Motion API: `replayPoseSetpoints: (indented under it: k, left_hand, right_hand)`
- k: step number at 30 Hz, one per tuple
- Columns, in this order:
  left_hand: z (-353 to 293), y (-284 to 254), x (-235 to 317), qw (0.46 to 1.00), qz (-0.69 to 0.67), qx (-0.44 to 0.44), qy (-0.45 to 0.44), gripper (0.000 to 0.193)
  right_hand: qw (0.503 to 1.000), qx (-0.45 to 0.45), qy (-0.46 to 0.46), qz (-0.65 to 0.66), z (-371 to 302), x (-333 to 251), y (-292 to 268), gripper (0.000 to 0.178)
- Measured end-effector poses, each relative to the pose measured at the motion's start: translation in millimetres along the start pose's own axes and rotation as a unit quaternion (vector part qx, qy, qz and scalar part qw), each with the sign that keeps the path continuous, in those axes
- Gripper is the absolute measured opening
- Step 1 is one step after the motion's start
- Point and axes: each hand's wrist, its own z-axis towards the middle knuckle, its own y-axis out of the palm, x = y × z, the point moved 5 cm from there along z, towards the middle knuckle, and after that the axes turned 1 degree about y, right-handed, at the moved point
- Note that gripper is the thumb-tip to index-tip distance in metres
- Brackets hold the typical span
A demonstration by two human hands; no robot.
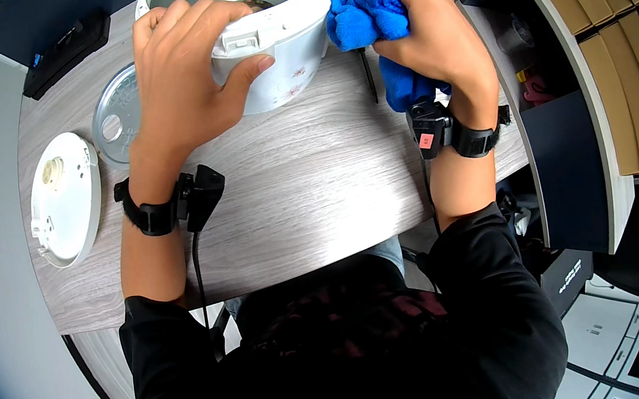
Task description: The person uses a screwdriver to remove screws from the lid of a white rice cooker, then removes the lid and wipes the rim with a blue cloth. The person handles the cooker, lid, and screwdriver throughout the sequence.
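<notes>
A white rice cooker body (279, 76) with a faint flower print stands lidless at the far side of the table, its grey inside showing. My left hand (187, 74) grips its near left rim, fingers over the edge and thumb against the outer wall. Bunched in my right hand (430, 27) is a blue cloth (366, 17), pressed to the right side of the cooker's rim. Part of the cloth hangs below the palm. The fingertips of my right hand are partly hidden by the cloth.
A round metal plate (106, 120) with a hole lies left of the cooker, beside a white detached lid (69, 201). A black box-shaped device (66, 51) sits at the far left. Shelving (562, 94) and stacked brown cardboard boxes (627, 84) border the right. Dark cables lie behind the cloth.
</notes>
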Motion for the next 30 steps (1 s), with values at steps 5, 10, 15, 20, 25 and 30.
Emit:
replayPoseSetpoints:
  k: [5, 10, 15, 20, 25, 30]
  left_hand:
    - [0.1, -0.9, 0.7, 1.0, 0.004, 0.007, -0.001, 0.038]
    - [0.3, -0.2, 2.0, 1.0, 0.006, 0.006, -0.01, 0.04]
    - [0.4, 1.1, 4.9, 0.999, 0.014, 0.023, -0.025, 0.043]
    - [1.3, 4.6, 8.3, 0.999, 0.015, 0.033, -0.032, 0.043]
    - [-0.1, 7.1, 9.6, 0.998, 0.017, 0.042, -0.035, 0.042]
    - [-0.7, 7.6, 9.0, 0.998, 0.017, 0.04, -0.039, 0.042]
  right_hand:
    - [0.998, -0.02, -0.057, -0.007, -1.3, -21.3, -0.5, 0.055]
    - [0.997, -0.008, -0.08, 0.012, -3.3, -37.0, 7.6, 0.056]
    - [0.998, -0.035, -0.051, -0.002, -3.2, -43.9, 8.6, 0.062]
    - [0.998, -0.01, -0.06, -0.012, -5.8, -53.0, 8.2, 0.054]
    - [0.998, 0.009, -0.054, -0.017, -6.5, -60.7, 11.1, 0.044]
    - [0.999, 0.012, -0.041, -0.001, -6.5, -64.2, 14.3, 0.042]
